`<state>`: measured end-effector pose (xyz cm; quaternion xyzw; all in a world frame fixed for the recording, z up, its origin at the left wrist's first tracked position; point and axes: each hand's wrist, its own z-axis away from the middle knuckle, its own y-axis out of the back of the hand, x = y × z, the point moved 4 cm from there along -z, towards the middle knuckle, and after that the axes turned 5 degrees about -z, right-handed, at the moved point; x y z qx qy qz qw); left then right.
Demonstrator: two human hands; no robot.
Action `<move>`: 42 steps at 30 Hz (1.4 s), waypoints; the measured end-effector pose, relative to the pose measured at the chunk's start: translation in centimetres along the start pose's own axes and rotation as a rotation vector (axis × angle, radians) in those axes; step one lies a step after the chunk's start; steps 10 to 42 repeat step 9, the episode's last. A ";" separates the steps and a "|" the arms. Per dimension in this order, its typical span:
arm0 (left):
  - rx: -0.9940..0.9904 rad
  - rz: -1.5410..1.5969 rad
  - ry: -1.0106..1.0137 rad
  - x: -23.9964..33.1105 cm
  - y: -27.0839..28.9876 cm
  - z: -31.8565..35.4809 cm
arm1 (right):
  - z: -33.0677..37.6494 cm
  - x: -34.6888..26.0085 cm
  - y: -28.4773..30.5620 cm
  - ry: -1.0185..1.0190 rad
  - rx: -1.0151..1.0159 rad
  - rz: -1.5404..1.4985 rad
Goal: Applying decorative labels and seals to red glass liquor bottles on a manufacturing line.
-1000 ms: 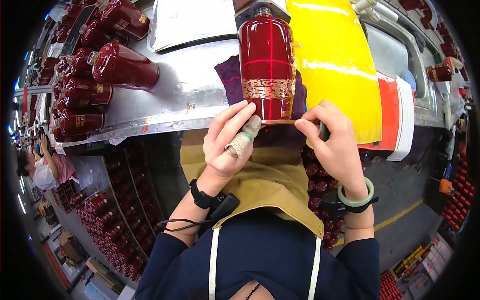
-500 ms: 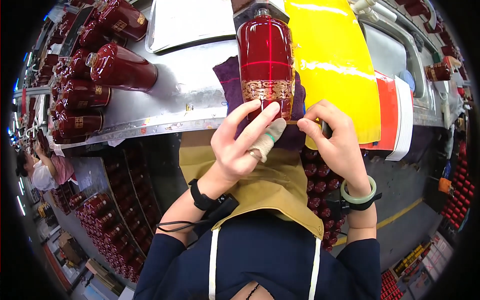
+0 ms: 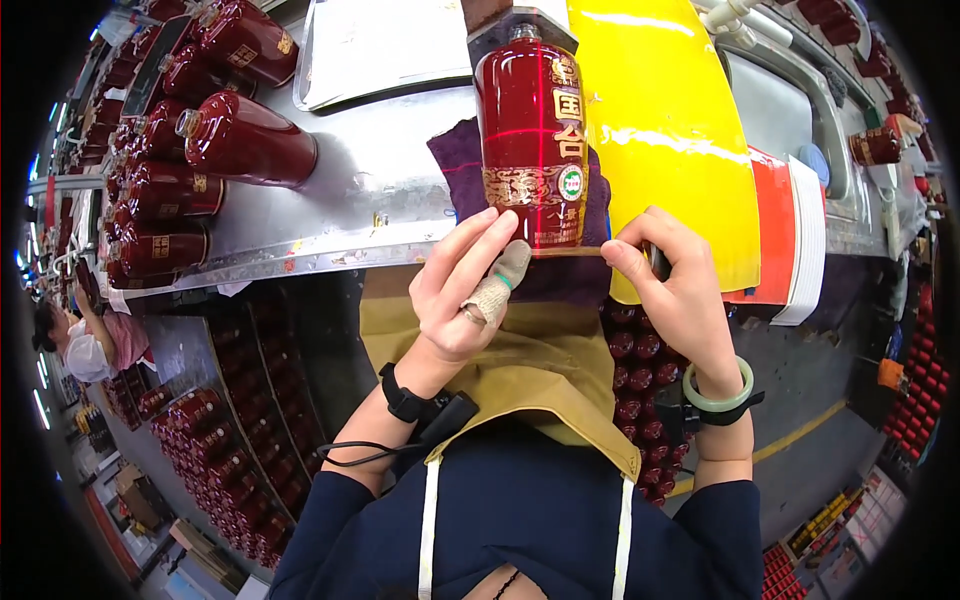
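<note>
A red bottle (image 3: pixel 530 130) with a gold band and a front label lies on a purple cloth (image 3: pixel 455 165) on the metal bench (image 3: pixel 350 210), its neck pointing away from me. A thin gold strip (image 3: pixel 570 250) is stretched level just below the bottle's base. My left hand (image 3: pixel 465 290), with one bandaged digit, holds the strip's left end at its fingertips. My right hand (image 3: pixel 670 290), with a pale green bangle on its wrist, pinches the right end. Both hands hover over my tan apron (image 3: pixel 540 370).
Several red bottles (image 3: pixel 240 140) lie in rows at the bench's left. A white tray (image 3: pixel 380 50) sits at the back, with a yellow sheet (image 3: pixel 670 120) and an orange-and-white stack (image 3: pixel 795 230) at right. Crates of red bottles (image 3: pixel 220 470) stand below. A person (image 3: pixel 85 345) works far left.
The bottle has turned so its front label faces up. My left hand has come off the gold band, and the thin strip is now pulled taut between both hands.
</note>
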<state>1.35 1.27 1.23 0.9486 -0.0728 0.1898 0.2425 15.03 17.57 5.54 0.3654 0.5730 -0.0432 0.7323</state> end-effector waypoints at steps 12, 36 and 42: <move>-0.068 0.079 0.052 0.1 -0.3 -0.9 | 0.0 0.4 -0.2 0.000 -0.001 -0.009; -0.068 0.079 0.052 0.1 -0.3 -0.9 | 0.0 0.4 -0.2 0.000 -0.001 -0.009; -0.068 0.079 0.052 0.1 -0.3 -0.9 | 0.0 0.4 -0.2 0.000 -0.001 -0.009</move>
